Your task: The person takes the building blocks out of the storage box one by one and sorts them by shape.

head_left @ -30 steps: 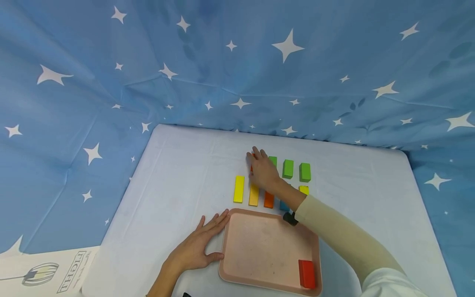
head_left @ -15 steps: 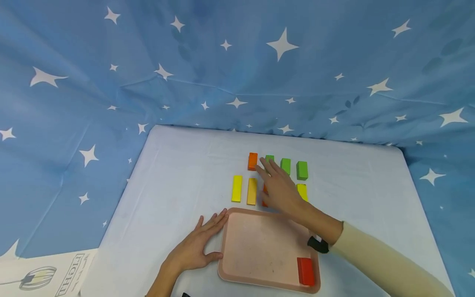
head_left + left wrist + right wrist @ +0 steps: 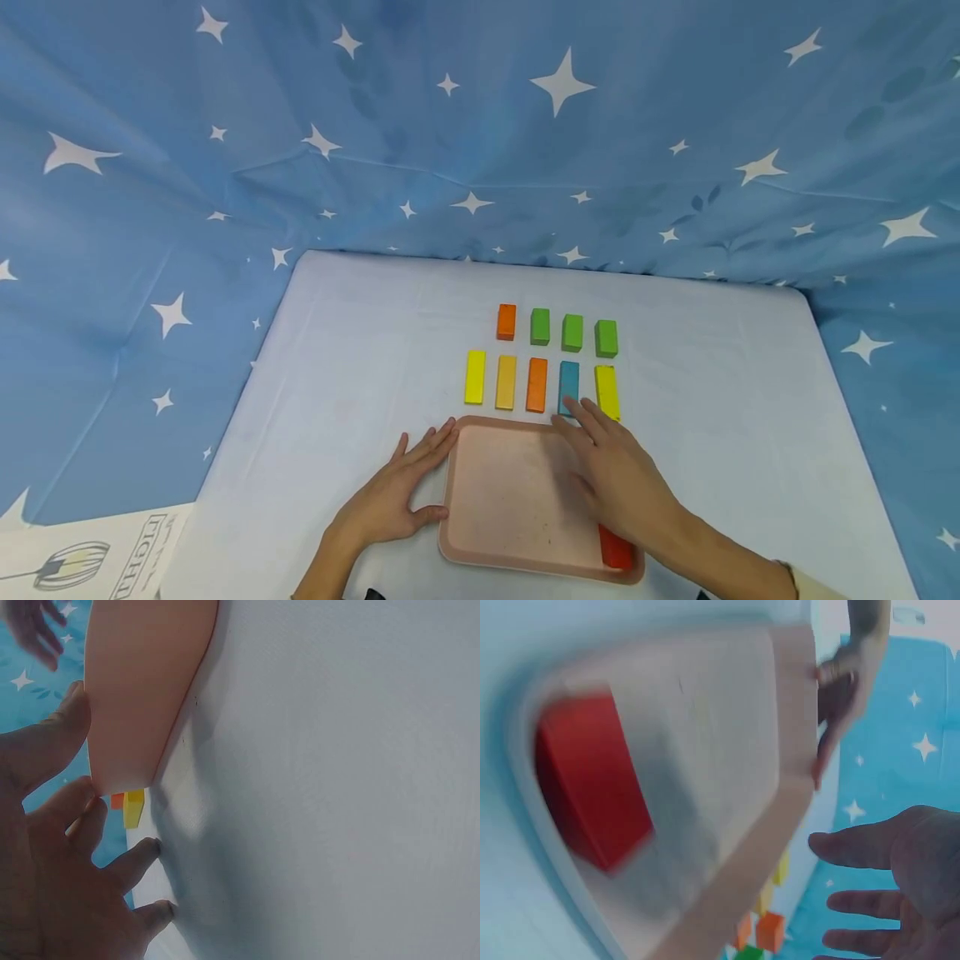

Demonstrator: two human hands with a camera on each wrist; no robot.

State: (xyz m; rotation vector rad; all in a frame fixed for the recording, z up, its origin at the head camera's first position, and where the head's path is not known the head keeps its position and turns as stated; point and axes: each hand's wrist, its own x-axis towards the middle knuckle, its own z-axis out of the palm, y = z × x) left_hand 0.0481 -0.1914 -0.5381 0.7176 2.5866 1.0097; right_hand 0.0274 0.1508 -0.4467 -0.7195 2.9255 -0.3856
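Observation:
My left hand (image 3: pixel 393 500) touches the left rim of a pink tray (image 3: pixel 510 492) with spread fingers; in the left wrist view its thumb and fingers lie along the tray wall (image 3: pixel 142 690). Over the tray's right part hovers my right hand (image 3: pixel 630 483), fingers loosely extended and holding nothing. Beneath it a red block (image 3: pixel 617 552) lies in the tray's near right corner, partly covered by that hand in the head view; the right wrist view shows the red block (image 3: pixel 604 780) blurred. Closest to the right fingertips are a blue block (image 3: pixel 568 382) and a yellow block (image 3: pixel 607 392).
Beyond the tray, a front row also has a yellow (image 3: pixel 475 377), a light orange (image 3: pixel 506 382) and an orange block (image 3: pixel 536 385). Behind stand an orange block (image 3: pixel 506 322) and three green blocks (image 3: pixel 572 332). A starry blue cloth (image 3: pixel 420 167) surrounds the white table.
My right hand has come away from the orange block in the back row, moving right and nearer to above the tray. That block stays standing. The left hand keeps its place on the rim.

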